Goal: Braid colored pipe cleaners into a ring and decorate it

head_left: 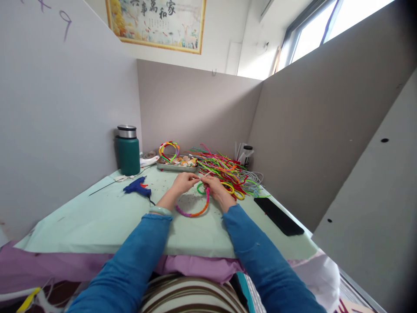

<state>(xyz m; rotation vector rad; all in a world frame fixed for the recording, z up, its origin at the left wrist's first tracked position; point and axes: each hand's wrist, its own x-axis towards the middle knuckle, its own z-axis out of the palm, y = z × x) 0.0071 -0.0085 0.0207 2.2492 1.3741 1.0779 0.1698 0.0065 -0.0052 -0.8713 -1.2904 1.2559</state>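
Grey partition on three sides, pale green cloth on the desk, specks scattered over it. Hoop is front and centre, hanging below both hands, just above or on the cloth (can't tell which).

Right hand: thumb and fingers clamped on the hoop's end, above its magenta stretch. Left hand: thumb and finger pinched together right beside the right fingertips; can't make out what's between them.

Status: lower curve is bent round and covered in purple, orange and magenta. Pale strip shows at the right fingertips, so I'd call it part-done. Top is behind the hands, so can't confirm whether the ends are joined.

Around it: glue gun lies left, unheld, its cord passing behind the left forearm. Bottle stands behind that. Tray of small bits at the back, with multicolour rings standing over it (similar look to the hoop). Stem pile to its right, black slab far right.

Clutter: green loop and yellow loops crowd the right hand; front of the desk doesn't block anything.
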